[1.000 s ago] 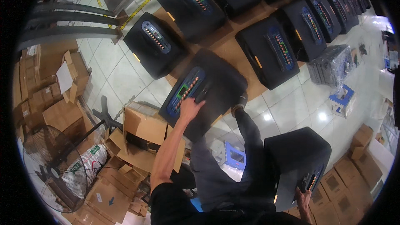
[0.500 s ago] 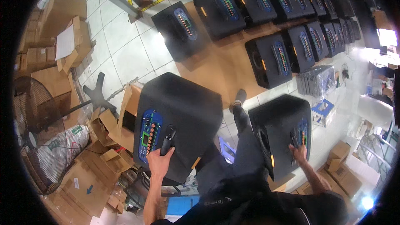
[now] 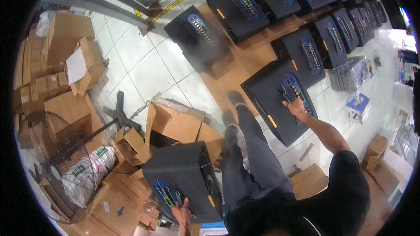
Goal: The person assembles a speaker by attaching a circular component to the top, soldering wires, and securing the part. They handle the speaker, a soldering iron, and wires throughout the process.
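Observation:
Each of my hands carries a black speaker box by its top handle. My left hand (image 3: pixel 181 212) is closed round the handle of the left speaker (image 3: pixel 186 166), low beside my left leg. A blue control panel with knobs shows on its top. Farther ahead, my right hand (image 3: pixel 297 107) grips the handle of the right speaker (image 3: pixel 267 87), which has a similar blue panel and an orange tag near one edge. That speaker is close to the near end of a row of like speakers (image 3: pixel 304 52); whether it touches them or the floor I cannot tell.
Two rows of black speakers stand on brown cardboard (image 3: pixel 218 87) over white floor tiles (image 3: pixel 148 78). At left are stacked cartons (image 3: pixel 70 35), a pedestal fan (image 3: pixel 52 170) and an open carton (image 3: pixel 175 122). A plastic-wrapped stack (image 3: pixel 348 78) and a blue-and-white stand (image 3: pixel 358 105) are at right.
My right hand has swung its speaker forward and left toward the rows. The left speaker sits lower and nearer in view, baring the open carton. My feet have stepped to the cardboard's edge.

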A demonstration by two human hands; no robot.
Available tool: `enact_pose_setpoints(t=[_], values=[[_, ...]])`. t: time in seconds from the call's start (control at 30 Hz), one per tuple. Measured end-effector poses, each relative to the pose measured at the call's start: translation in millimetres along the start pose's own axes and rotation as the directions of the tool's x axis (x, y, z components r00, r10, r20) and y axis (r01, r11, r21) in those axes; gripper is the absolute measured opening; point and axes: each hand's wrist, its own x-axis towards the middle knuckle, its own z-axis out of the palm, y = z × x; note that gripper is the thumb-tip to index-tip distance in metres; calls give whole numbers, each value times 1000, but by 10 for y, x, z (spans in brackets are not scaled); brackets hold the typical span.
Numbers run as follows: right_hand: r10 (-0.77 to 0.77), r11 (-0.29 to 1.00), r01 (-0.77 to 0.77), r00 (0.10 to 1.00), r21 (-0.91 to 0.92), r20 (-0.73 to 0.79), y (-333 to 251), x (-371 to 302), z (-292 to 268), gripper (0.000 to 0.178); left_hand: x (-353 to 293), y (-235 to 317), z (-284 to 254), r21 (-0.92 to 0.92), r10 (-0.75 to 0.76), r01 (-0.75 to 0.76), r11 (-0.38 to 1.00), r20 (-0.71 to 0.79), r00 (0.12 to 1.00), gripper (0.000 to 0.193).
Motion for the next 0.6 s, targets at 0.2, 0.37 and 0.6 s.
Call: enact_pose_setpoints(t=[0.2, 0.37, 0.6], values=[[18, 1000, -18, 1000, -13, 8, -285, 1006, 795, 68, -202, 115, 193, 101, -122, 109, 989, 133, 984, 48], [156, 987, -153, 986, -55, 53, -402, 1705, 1150, 74, -465, 515, 477, 340, -110, 15, 940, 262, 959, 71], [118, 991, -98, 962, -91, 244, -421, 2119, 1334, 76, -651, 689, 630, 759, -198, -185, 625, 383, 903, 64]])
